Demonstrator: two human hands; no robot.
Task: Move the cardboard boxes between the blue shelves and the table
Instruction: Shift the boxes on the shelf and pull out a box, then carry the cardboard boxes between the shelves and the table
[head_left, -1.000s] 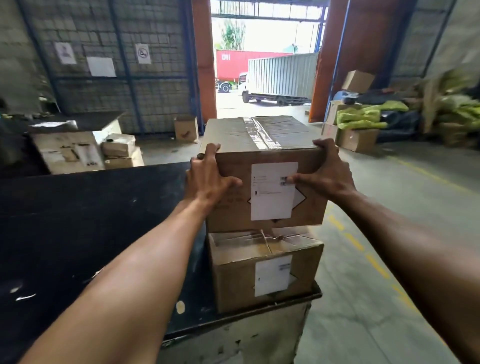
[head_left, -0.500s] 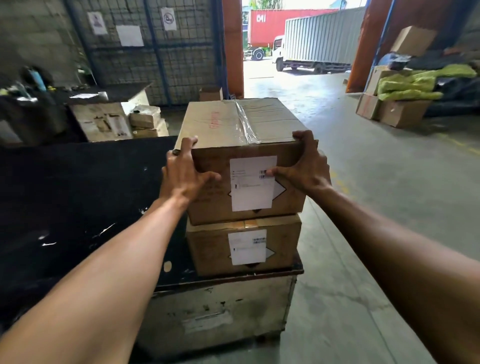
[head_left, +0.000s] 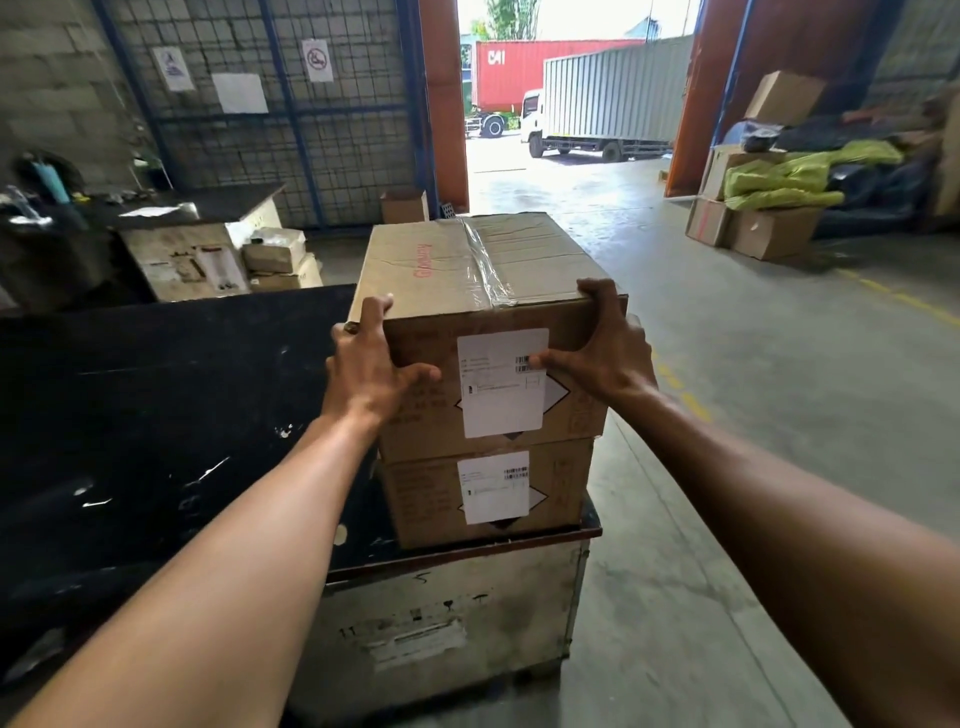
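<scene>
Your two hands are apart, one at each near upper corner of the top box (head_left: 483, 312).

Left hand (head_left: 366, 369): clamped on the box's left corner, fingers reaching up over the top edge, thumb laid across the front face.

Right hand (head_left: 605, 348): clamped on the right corner, fingers hooked over the top edge, thumb pressed on the front face at the edge of the white label (head_left: 503, 382).

The top box has clear tape (head_left: 483, 265) running down the middle of its lid. It sits on the lower box (head_left: 488, 493), with no gap showing between them. Its front face hangs slightly ahead of the one below.

The lower box carries its own white label and stands at the near right corner of the black-topped desk (head_left: 156, 415).

Behind, at left: a second desk (head_left: 208, 200) with small parcels beside it. At right, on the floor: more boxes (head_left: 763, 228) under yellow-green bags (head_left: 784, 176). Through the open doorway: a grey truck (head_left: 608, 98) and a red container (head_left: 519, 67).
</scene>
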